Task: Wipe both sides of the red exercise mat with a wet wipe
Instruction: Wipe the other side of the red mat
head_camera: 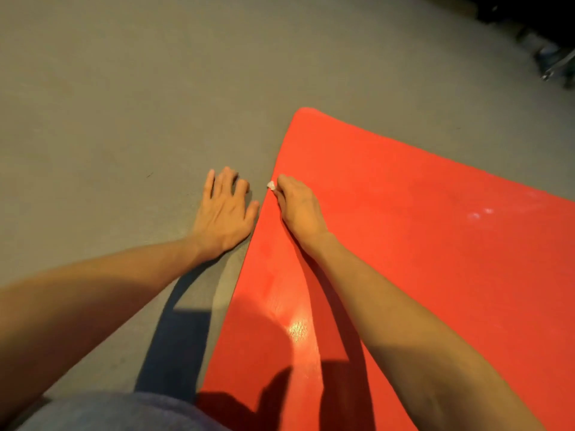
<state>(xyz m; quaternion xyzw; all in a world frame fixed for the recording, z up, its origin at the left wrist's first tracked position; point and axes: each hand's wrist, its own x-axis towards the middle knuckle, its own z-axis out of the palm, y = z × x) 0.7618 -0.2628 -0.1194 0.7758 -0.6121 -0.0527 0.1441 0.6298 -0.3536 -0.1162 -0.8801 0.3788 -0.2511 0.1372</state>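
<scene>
Grey clothing (118, 412): nearest the lens, beside the mat's near corner
Red exercise mat (404, 244): flat on the floor (109, 104), one face up, glossy near the body
Right hand (298, 206): fingers curled round a small white wet wipe (271, 185) at the mat's left edge
Left hand (225, 209): fingers spread, palm down on the floor just beside that edge
Mat edge: probably best worked with overlapping strokes inward, wipe pressed flat

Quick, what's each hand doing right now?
Left hand: open, resting flat on the grey floor.
Right hand: closed around a small white wipe, at the red mat's edge.
</scene>
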